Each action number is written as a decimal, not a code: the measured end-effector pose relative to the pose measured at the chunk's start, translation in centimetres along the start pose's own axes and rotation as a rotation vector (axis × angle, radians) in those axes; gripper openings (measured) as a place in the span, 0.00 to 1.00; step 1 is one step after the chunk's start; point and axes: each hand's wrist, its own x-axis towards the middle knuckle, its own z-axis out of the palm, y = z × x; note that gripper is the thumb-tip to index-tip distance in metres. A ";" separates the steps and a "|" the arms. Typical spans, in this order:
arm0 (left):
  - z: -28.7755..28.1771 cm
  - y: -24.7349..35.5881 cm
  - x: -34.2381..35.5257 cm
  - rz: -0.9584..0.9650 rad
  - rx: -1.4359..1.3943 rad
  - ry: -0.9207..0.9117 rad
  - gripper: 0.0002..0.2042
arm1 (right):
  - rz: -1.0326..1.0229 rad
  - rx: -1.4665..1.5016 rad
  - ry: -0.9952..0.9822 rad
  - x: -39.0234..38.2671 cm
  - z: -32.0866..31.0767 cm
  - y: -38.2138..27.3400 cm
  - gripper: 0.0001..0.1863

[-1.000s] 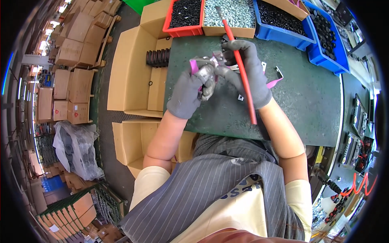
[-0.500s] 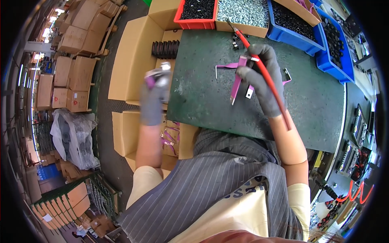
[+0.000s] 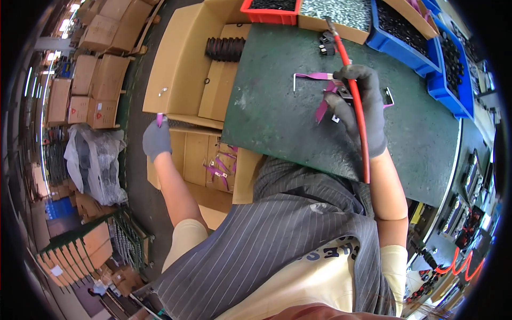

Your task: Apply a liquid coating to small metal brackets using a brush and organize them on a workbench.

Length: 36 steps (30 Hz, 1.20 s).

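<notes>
My left hand (image 3: 157, 138), gloved in grey, is closed on a small purple piece (image 3: 160, 118) at the edge of the cardboard boxes to the left. My right hand (image 3: 362, 106), also gloved, grips a long red-handled tool (image 3: 358, 109) slanting over the green table (image 3: 266, 122); its fingers also hold a purple metal bracket (image 3: 321, 111). Beyond it lie another purple bracket (image 3: 314, 76), one at the right (image 3: 389, 97) and black parts (image 3: 326, 44). Several purple brackets (image 3: 218, 166) lie inside the lower box.
An upper carton (image 3: 178, 64) holds black parts. Along the back stand a red bin (image 3: 269, 17), a carton (image 3: 333, 25) of silver fasteners and blue bins (image 3: 400, 50). Stacked cartons (image 3: 85, 74), a wrapped bundle (image 3: 96, 165) and tools (image 3: 464, 176) flank the workspace.
My left hand has left the middle of the table and moved left and outward with the purple piece. My right hand, still gripping the red tool, has shifted right.
</notes>
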 end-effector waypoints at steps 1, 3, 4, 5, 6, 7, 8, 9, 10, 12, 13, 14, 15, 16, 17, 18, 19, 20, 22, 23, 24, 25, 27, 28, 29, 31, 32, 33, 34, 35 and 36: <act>1.2 -0.9 0.6 0.048 0.018 -0.022 0.17 | -0.031 -0.055 0.010 -0.2 -0.3 -0.2 0.20; 3.1 -1.7 2.3 0.114 -0.133 -0.030 0.17 | -0.040 -0.036 0.040 -0.5 -0.3 -0.2 0.21; 3.9 -1.8 2.5 0.128 -0.302 -0.014 0.16 | 0.001 -0.015 0.055 -0.5 0.0 -0.1 0.22; 3.1 0.4 1.5 0.145 -0.721 -0.159 0.15 | 0.018 -0.052 0.050 -0.6 -0.2 0.5 0.23; 1.2 3.7 -0.3 0.152 -1.139 -0.301 0.14 | 0.055 -0.027 0.048 -0.5 0.1 0.4 0.23; -0.3 6.2 -2.3 0.277 -1.260 -0.386 0.14 | 0.091 0.001 0.037 -0.5 0.5 0.0 0.23; -1.2 9.0 -4.4 0.412 -1.383 -0.479 0.14 | 0.088 0.048 0.026 -0.5 1.0 0.3 0.23; -2.0 11.8 -6.5 0.585 -1.487 -0.607 0.15 | 0.081 0.095 0.018 -0.3 1.5 0.1 0.24; -1.7 14.3 -8.3 0.780 -1.495 -0.616 0.15 | 0.041 0.083 0.001 -0.2 1.9 -0.5 0.24; -1.7 18.0 -11.6 0.999 -1.431 -0.639 0.14 | -0.031 0.060 -0.036 0.1 2.3 0.1 0.24; -2.4 19.1 -12.7 1.029 -1.369 -0.664 0.14 | -0.084 -0.057 -0.039 0.3 2.1 0.1 0.24; -2.5 19.6 -12.8 1.039 -1.378 -0.676 0.14 | -0.020 -0.013 -0.058 0.1 1.8 0.5 0.24; -2.6 20.1 -12.8 0.788 -1.420 -1.107 0.13 | -0.018 -0.027 -0.047 -0.1 1.2 0.3 0.24; -2.5 20.7 -12.9 0.497 -1.404 -1.522 0.13 | 0.035 0.068 0.004 -0.2 0.7 -0.2 0.24; -2.2 21.1 -12.5 0.508 -1.403 -1.537 0.13 | 0.086 0.164 0.055 -0.4 0.2 -0.8 0.24; -1.6 21.4 -11.7 0.765 -1.431 -1.086 0.14 | 0.087 0.103 0.132 -0.7 -0.6 -1.1 0.23; -0.8 21.7 -10.7 0.976 -1.409 -0.617 0.14 | 0.108 0.062 0.225 -1.0 -1.7 -1.6 0.22; 0.0 21.8 -9.3 0.875 -1.323 -0.653 0.14 | 0.119 0.088 0.310 -1.5 -2.8 -2.0 0.20; 0.7 22.7 -6.8 0.925 -1.197 -0.563 0.12 | 0.115 0.148 0.393 -2.7 -5.3 -1.4 0.18; -0.1 23.4 -5.7 0.932 -1.195 -0.571 0.12 | 0.098 0.164 0.399 -3.4 -6.3 -1.2 0.17; -1.2 24.2 -4.6 1.256 -0.844 -0.387 0.14 | 0.075 0.092 0.408 -4.1 -7.1 -0.9 0.16; -1.5 25.0 -3.8 1.533 -0.463 -0.185 0.16 | 0.069 0.095 0.418 -4.6 -7.5 -0.9 0.16; -0.1 25.7 -3.5 1.711 -0.614 -0.136 0.17 | 0.094 0.099 0.453 -5.4 -7.8 -0.9 0.16; 0.6 25.6 -3.7 1.735 -0.569 -0.263 0.16 | 0.094 0.101 0.459 -5.7 -7.8 -0.9 0.16; 1.1 26.0 -3.9 1.763 -0.524 -0.395 0.16 | 0.095 0.109 0.476 -6.1 -8.0 -0.8 0.16; 0.1 25.1 -5.5 1.703 -0.538 -0.501 0.15 | 0.099 0.117 0.512 -6.9 -8.4 -0.4 0.16; -0.5 24.0 -6.3 1.579 -0.527 -0.715 0.15 | 0.093 0.143 0.519 -7.2 -8.6 -0.2 0.16; -0.8 23.3 -6.9 1.439 -0.511 -0.920 0.15 | 0.089 0.169 0.525 -7.5 -8.7 -0.1 0.16; -0.9 22.9 -7.4 1.445 -0.503 -0.926 0.15 | 0.092 0.171 0.534 -7.8 -8.7 -0.1 0.16; -0.9 22.7 -8.0 1.541 -0.524 -0.849 0.16 | 0.102 0.190 0.537 -8.0 -8.7 0.0 0.16; -0.8 22.6 -8.4 1.634 -0.546 -0.770 0.16 | 0.113 0.209 0.539 -8.2 -8.7 0.0 0.16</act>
